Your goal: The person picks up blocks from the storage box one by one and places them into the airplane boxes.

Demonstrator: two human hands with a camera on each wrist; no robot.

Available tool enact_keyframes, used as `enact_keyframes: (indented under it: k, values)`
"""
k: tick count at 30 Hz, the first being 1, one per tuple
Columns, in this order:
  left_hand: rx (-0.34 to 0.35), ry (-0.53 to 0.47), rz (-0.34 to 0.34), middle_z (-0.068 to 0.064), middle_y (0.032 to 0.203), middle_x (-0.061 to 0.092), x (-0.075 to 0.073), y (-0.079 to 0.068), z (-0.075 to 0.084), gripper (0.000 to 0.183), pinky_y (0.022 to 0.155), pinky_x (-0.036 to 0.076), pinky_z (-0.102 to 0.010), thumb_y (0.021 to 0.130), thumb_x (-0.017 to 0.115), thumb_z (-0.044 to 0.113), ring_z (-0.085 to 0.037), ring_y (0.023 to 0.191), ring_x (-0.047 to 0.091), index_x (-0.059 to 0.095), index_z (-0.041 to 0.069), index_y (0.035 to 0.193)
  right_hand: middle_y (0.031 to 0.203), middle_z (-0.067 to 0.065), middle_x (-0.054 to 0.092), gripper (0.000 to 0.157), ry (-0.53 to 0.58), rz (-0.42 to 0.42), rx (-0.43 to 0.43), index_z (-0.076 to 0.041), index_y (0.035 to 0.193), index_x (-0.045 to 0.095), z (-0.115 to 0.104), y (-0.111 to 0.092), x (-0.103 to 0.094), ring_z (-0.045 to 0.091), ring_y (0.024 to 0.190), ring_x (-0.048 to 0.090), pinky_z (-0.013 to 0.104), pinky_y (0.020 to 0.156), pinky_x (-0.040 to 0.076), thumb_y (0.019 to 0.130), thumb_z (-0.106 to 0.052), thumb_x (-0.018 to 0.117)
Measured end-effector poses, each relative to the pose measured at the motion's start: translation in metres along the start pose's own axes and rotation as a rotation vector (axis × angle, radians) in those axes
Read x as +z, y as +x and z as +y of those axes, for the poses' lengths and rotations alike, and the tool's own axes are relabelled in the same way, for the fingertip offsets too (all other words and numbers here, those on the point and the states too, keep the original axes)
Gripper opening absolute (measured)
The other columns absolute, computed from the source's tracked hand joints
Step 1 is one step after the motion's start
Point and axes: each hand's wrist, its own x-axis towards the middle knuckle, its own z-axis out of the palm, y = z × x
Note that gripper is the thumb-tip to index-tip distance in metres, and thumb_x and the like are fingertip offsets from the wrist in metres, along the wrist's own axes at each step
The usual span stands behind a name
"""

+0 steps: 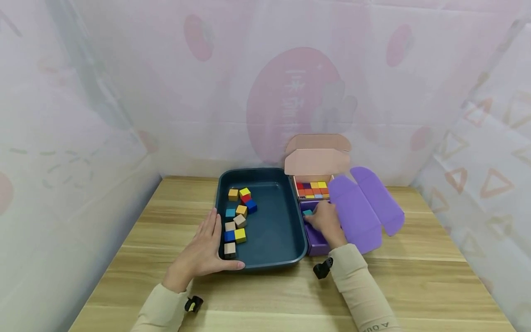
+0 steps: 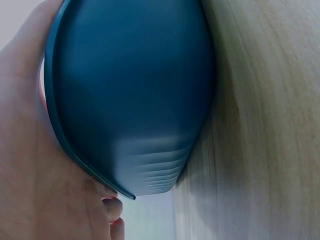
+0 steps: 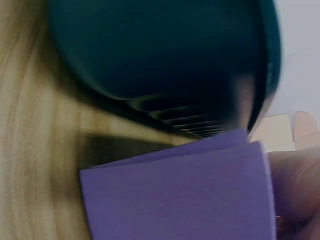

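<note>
My left hand (image 1: pixel 203 246) rests along the near-left corner of the dark blue tray (image 1: pixel 274 230), fingers straight on its left rim and thumb out over the near rim. In the left wrist view, the palm lies against the tray's rim (image 2: pixel 52 95). My right hand (image 1: pixel 327 219) reaches down into the open purple box (image 1: pixel 318 249), its thumb and fingers pinching a teal cube (image 1: pixel 307 213) near the box's far-left corner. The right wrist view shows the purple box's outer wall (image 3: pixel 175 195) covering most of that hand.
Several wooden cubes, among them a yellow cube (image 1: pixel 240 235) and a plain wood cube (image 1: pixel 230 250), lie along the tray's left side. Behind the purple box stands an open pink box (image 1: pixel 317 162) with rows of coloured cubes (image 1: pixel 315 185). The purple lid (image 1: pixel 361 214) spreads out to the right.
</note>
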Motion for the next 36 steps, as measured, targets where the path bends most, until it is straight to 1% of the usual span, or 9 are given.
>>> enact_keyframes:
  k: [5,8,10,12,14,17,24,31,36]
  values:
    - [-0.007,0.000,-0.011,-0.022,0.178,-0.008,0.000,0.000,0.000,0.154,0.133,0.012,-0.063,0.068,0.068,0.093,-0.044,0.166,0.002,0.004,-0.005,0.167,0.060,0.000,0.058,0.036,0.052,-0.026,-0.010,-0.005,0.065,0.072,0.002,0.000,0.001,0.017,0.060,0.054,0.026,0.053,0.039,0.089,-0.028,0.085]
    - [-0.004,-0.006,-0.010,-0.022,0.178,-0.008,-0.001,0.001,0.000,0.154,0.133,0.012,-0.063,0.068,0.069,0.093,-0.044,0.166,0.002,0.004,-0.005,0.167,0.069,0.007,0.070,0.027,0.092,-0.036,-0.012,-0.001,0.079,0.081,0.003,-0.001,-0.001,0.019,0.065,0.059,0.028,0.056,0.044,0.090,-0.026,0.085]
    - [-0.003,-0.012,-0.005,-0.022,0.178,-0.008,-0.002,0.001,0.000,0.154,0.133,0.012,-0.063,0.068,0.070,0.092,-0.044,0.166,0.002,0.004,-0.005,0.167,0.081,0.013,0.077,0.025,0.111,-0.035,-0.019,0.002,0.089,0.083,0.003,-0.002,-0.004,0.023,0.074,0.064,0.032,0.062,0.053,0.089,-0.023,0.085]
    - [-0.002,-0.017,0.000,-0.023,0.178,-0.008,-0.003,0.001,0.000,0.154,0.133,0.012,-0.064,0.068,0.071,0.092,-0.044,0.166,0.002,0.004,-0.005,0.167,0.095,0.019,0.081,0.024,0.125,-0.033,-0.030,0.004,0.097,0.083,0.002,-0.003,-0.005,0.028,0.085,0.069,0.040,0.073,0.060,0.088,-0.019,0.085]
    - [-0.003,-0.017,0.001,-0.023,0.178,-0.008,-0.003,0.001,-0.001,0.154,0.133,0.012,-0.063,0.068,0.071,0.091,-0.044,0.166,0.003,0.004,-0.005,0.167,0.106,0.022,0.080,0.025,0.132,-0.034,-0.034,0.005,0.103,0.082,0.002,-0.003,-0.004,0.032,0.095,0.071,0.046,0.085,0.062,0.088,-0.015,0.085]
    - [-0.006,-0.012,-0.003,-0.022,0.178,-0.008,-0.003,0.001,-0.001,0.154,0.133,0.012,-0.063,0.068,0.070,0.092,-0.044,0.166,0.003,0.004,-0.005,0.167,0.111,0.023,0.079,0.024,0.129,-0.035,-0.032,0.005,0.106,0.082,0.002,-0.001,-0.001,0.034,0.102,0.072,0.050,0.093,0.061,0.089,-0.012,0.083]
    - [-0.011,-0.016,-0.002,-0.022,0.178,-0.008,-0.001,0.002,-0.002,0.154,0.133,0.011,-0.063,0.068,0.070,0.092,-0.044,0.166,0.002,0.003,-0.005,0.167,0.111,0.021,0.079,0.023,0.103,-0.032,-0.029,0.004,0.108,0.082,0.001,0.002,0.006,0.031,0.100,0.071,0.050,0.093,0.061,0.091,-0.012,0.082]
    - [-0.012,-0.022,-0.005,-0.022,0.178,-0.009,-0.002,0.001,-0.001,0.153,0.133,0.011,-0.063,0.069,0.072,0.090,-0.044,0.166,0.002,0.003,-0.005,0.167,0.111,0.020,0.079,0.023,0.096,-0.026,-0.033,0.003,0.107,0.082,0.002,0.005,0.008,0.032,0.104,0.070,0.050,0.096,0.059,0.090,-0.014,0.084]
    - [-0.009,-0.021,0.000,-0.023,0.178,-0.007,-0.003,0.001,0.000,0.154,0.133,0.013,-0.063,0.068,0.072,0.090,-0.044,0.166,0.003,0.004,-0.005,0.167,0.114,0.022,0.078,0.026,0.082,-0.025,-0.048,0.004,0.107,0.081,0.003,0.004,0.002,0.034,0.105,0.071,0.051,0.095,0.061,0.089,-0.015,0.083]
